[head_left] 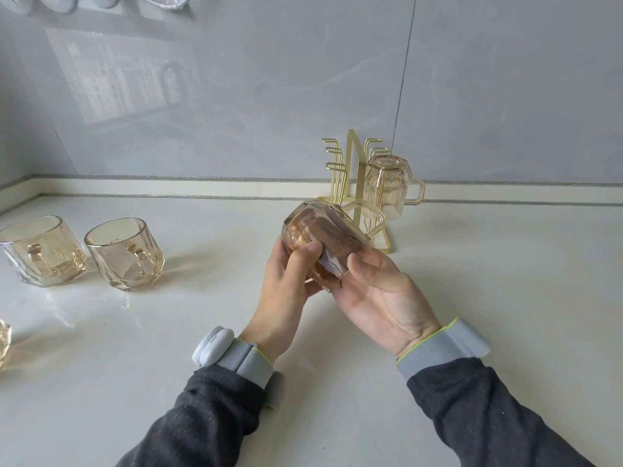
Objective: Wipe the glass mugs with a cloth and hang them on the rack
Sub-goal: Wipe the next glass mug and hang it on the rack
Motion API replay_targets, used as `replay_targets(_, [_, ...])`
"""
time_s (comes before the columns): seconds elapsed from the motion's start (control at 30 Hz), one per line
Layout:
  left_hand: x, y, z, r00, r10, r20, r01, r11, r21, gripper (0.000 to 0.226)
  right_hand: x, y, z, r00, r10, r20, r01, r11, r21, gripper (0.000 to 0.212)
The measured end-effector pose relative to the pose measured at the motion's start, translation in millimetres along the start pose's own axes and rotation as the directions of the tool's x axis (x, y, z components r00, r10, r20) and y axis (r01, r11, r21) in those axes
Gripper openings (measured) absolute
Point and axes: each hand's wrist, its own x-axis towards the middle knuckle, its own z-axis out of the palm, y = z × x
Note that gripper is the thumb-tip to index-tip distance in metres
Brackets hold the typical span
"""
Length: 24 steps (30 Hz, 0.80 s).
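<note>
Both hands met above the worktop (pixel 202 315), closed around one amber glass mug (pixel 303 230) held clear of the surface. The left hand (pixel 286 281) gripped the mug's side with its thumb laid across the glass. The right hand (pixel 384 294) was at the mug's mouth with its thumb curled at the rim, holding the brown cloth (pixel 325 242) stuffed inside; its fingers were hidden by the glass. The mug was tilted, base up and away to the left, mouth toward the right palm, and its handle (pixel 377 214) stuck out on the far right side.

Just behind the held mug stood the gold wire rack (pixel 352 156), close to the grey tiled wall (pixel 236 96). In this view the handle overlapped the rack's lower frame. A second mug (pixel 387 183) hung upside down on the rack's right side, handle pointing right. The pegs on the left side were bare.

Well apart to the left, two more mugs (pixel 43 254) (pixel 124 254) stood upright on the worktop, just beside each other. A sliver of another glass (pixel 3 338) showed at the left edge of the picture. Between those mugs and the hands the worktop lay open, as it did to the right of the rack and toward the person.
</note>
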Motion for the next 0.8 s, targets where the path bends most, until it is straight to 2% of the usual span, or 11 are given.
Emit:
replay_targets(0.2, [-1, -2, 0, 1.0, -0.005, -0.024, 0.005, 1.0, 0.011, 0.059, 1, 2, -5, 1.0, 0.008, -0.017, -0.009, 1.0, -0.029, 0.076])
replay_targets(0.33, [0, -2, -1, 0.998, 0.009, -0.067, -0.006, 0.999, 0.04, 0.061, 2, 3, -8, 0.999, 0.021, -0.03, -0.019, 0.998, 0.061, 0.072])
replay_targets(0.43, [2, -4, -3, 0.993, 0.023, -0.112, -0.017, 0.998, 0.059, 0.065, 2, 3, -11, 0.993, 0.05, -0.111, -0.041, 0.995, 0.088, 0.069])
replay_targets(0.6, [3, -6, -4, 0.98, 0.095, -0.177, -0.061, 0.981, 0.185, 0.085, 3, 3, -13, 0.949, 0.089, -0.301, -0.06, 0.993, 0.103, 0.061])
replay_targets(0.73, [4, -7, -4, 0.971, 0.11, -0.213, -0.068, 0.978, 0.197, 0.086, 4, 3, -14, 0.927, 0.091, -0.364, -0.063, 0.994, 0.087, 0.083])
replay_targets(0.8, [5, -7, -5, 0.969, 0.094, -0.23, -0.049, 0.98, 0.193, 0.086, 5, 4, -13, 0.915, 0.081, -0.395, -0.061, 0.996, 0.062, 0.086])
